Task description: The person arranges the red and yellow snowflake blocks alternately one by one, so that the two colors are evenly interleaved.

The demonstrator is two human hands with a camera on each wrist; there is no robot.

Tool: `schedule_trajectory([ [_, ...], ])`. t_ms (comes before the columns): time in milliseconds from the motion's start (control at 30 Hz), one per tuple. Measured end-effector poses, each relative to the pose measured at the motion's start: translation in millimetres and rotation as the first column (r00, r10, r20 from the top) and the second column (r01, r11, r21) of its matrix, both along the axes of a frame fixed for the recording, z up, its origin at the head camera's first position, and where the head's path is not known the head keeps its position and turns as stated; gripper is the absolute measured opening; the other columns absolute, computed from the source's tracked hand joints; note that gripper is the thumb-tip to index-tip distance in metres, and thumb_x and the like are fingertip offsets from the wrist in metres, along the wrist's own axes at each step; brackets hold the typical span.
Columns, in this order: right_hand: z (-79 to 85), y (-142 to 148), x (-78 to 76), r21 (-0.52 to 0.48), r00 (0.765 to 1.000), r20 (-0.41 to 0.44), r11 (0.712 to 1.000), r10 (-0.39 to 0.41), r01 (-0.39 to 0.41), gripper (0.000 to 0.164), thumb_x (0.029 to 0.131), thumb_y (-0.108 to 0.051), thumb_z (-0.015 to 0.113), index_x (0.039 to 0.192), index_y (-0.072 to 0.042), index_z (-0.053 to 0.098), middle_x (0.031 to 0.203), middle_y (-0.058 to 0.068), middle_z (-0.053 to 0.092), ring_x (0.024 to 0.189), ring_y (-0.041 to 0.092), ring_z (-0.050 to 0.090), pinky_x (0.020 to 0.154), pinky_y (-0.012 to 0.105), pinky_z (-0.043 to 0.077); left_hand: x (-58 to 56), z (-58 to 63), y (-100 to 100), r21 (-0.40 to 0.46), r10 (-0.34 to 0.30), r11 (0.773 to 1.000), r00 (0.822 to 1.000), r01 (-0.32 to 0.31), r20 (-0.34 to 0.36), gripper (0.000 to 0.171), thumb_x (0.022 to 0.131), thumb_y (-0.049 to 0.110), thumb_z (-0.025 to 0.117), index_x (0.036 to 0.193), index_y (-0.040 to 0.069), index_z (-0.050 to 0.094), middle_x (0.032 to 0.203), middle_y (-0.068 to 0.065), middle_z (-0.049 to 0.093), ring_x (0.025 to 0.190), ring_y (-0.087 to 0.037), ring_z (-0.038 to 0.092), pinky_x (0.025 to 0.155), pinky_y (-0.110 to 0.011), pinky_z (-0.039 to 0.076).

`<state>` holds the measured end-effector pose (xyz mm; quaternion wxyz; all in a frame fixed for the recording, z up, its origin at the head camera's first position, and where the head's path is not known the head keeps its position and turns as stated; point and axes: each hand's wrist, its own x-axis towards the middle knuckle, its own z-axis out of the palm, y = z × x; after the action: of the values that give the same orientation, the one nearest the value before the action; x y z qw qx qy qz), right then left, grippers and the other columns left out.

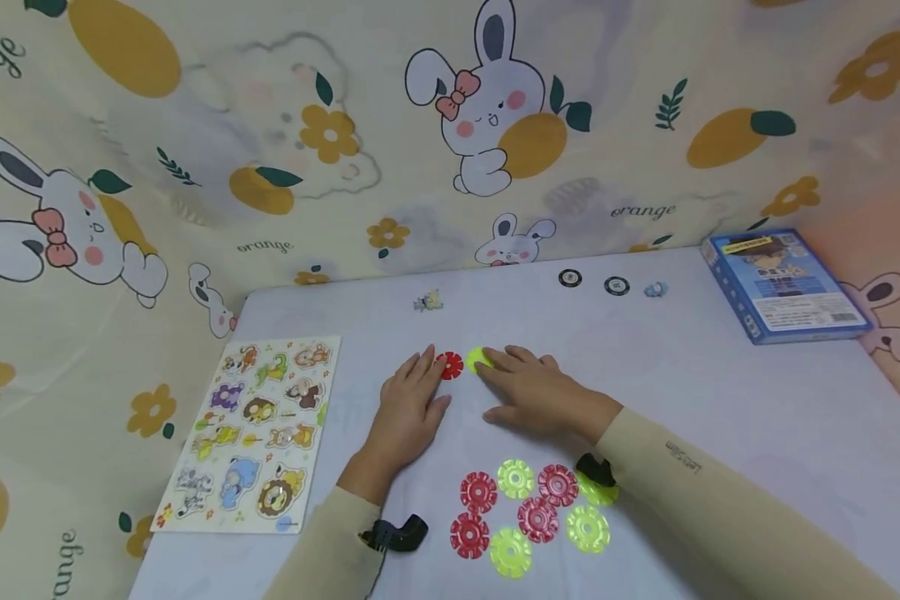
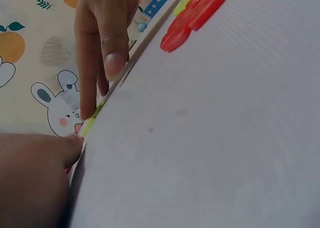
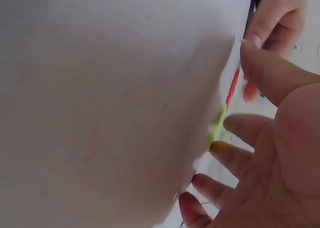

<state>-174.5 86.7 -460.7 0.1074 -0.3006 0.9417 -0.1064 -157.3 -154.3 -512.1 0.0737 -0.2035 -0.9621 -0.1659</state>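
Note:
My left hand (image 1: 407,408) lies flat on the white table with its fingers straight. Its fingertips touch the left edge of a red notched plastic disc (image 1: 452,365). Just right of that, a yellow-green notched disc (image 1: 477,359) lies under the fingertips of my right hand (image 1: 534,390), whose fingers are spread and fairly straight. A narrow gap shows between these two discs in the head view. In the right wrist view, the yellow-green disc (image 3: 217,128) and the red disc (image 3: 232,87) appear edge-on against the tabletop.
Nearer me lie several red discs (image 1: 537,519) and yellow-green discs (image 1: 588,529), one partly under the right wrist strap. An animal puzzle board (image 1: 251,433) is at left. Along the back are two black round tokens (image 1: 617,286), small figures (image 1: 429,301) and a blue box (image 1: 787,283).

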Motion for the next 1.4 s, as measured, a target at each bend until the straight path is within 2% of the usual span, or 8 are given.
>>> schedule_trajectory([
  [133, -1.8, -6, -1.4, 0.039, 1.000, -0.021, 0.999, -0.015, 0.016, 0.080, 0.085, -0.062, 0.059, 0.150, -0.023, 0.034, 0.157, 0.003, 0.022, 0.141, 0.032, 0.017, 0.102, 0.062, 0.026, 1.0, 1.2, 1, -0.061, -0.001, 0.998, 1.000, 0.002, 0.010, 0.064, 0.094, 0.054, 0.048, 0.148, 0.020, 0.038, 0.156, 0.001, 0.024, 0.141, -0.025, 0.019, 0.105, -0.054, 0.020],
  [233, -1.0, -8, -1.9, 0.053, 1.000, -0.019, 0.998, -0.014, 0.015, 0.082, 0.083, -0.062, 0.060, 0.150, -0.022, 0.035, 0.157, 0.003, 0.021, 0.141, 0.033, 0.016, 0.101, 0.062, 0.027, 1.2, 2.8, 0, -0.086, -0.018, 0.996, 1.000, 0.019, 0.013, 0.065, 0.095, 0.056, 0.045, 0.147, 0.018, 0.040, 0.155, 0.001, 0.026, 0.142, -0.024, 0.018, 0.108, -0.053, 0.018],
  [467, 0.2, -8, -2.1, 0.028, 0.999, 0.036, 1.000, 0.006, -0.007, 0.088, 0.080, -0.062, 0.064, 0.151, -0.021, 0.032, 0.158, 0.001, 0.018, 0.143, 0.029, 0.011, 0.101, 0.062, 0.026, 0.7, 1.9, -4, -0.051, -0.034, 0.998, 0.999, 0.034, 0.011, 0.068, 0.093, 0.057, 0.046, 0.148, 0.018, 0.038, 0.157, 0.001, 0.022, 0.143, -0.022, 0.017, 0.110, -0.051, 0.015],
  [667, -3.7, -7, -4.5, 0.017, 0.998, 0.060, 1.000, 0.012, -0.013, 0.094, 0.077, -0.068, 0.063, 0.152, -0.022, 0.029, 0.158, -0.001, 0.015, 0.144, 0.028, 0.008, 0.102, 0.062, 0.024, 2.6, 1.2, -5, -0.049, -0.051, 0.997, 0.999, 0.051, -0.001, 0.069, 0.092, 0.061, 0.046, 0.146, 0.018, 0.043, 0.155, 0.001, 0.026, 0.142, -0.022, 0.019, 0.110, -0.053, 0.014],
  [967, -7.0, -7, -8.8, 0.022, 0.993, 0.113, 1.000, 0.018, -0.021, 0.099, 0.073, -0.075, 0.060, 0.153, -0.027, 0.026, 0.158, -0.007, 0.011, 0.144, 0.023, 0.002, 0.105, 0.060, 0.018, 1.0, 1.1, -5, -0.058, -0.021, 0.998, 1.000, 0.021, 0.000, 0.069, 0.092, 0.061, 0.046, 0.146, 0.019, 0.042, 0.156, 0.002, 0.025, 0.142, -0.022, 0.018, 0.110, -0.053, 0.016],
  [1400, -7.0, -16, -10.4, 0.062, 0.995, 0.095, 0.998, 0.028, -0.034, 0.106, 0.071, -0.078, 0.059, 0.154, -0.023, 0.021, 0.159, -0.006, 0.006, 0.144, 0.027, 0.000, 0.105, 0.062, 0.017, 1.7, 0.0, -12, -0.005, -0.003, 1.000, 1.000, 0.003, 0.012, 0.067, 0.092, 0.061, 0.046, 0.144, 0.019, 0.045, 0.154, 0.003, 0.028, 0.142, -0.021, 0.020, 0.111, -0.050, 0.017],
])
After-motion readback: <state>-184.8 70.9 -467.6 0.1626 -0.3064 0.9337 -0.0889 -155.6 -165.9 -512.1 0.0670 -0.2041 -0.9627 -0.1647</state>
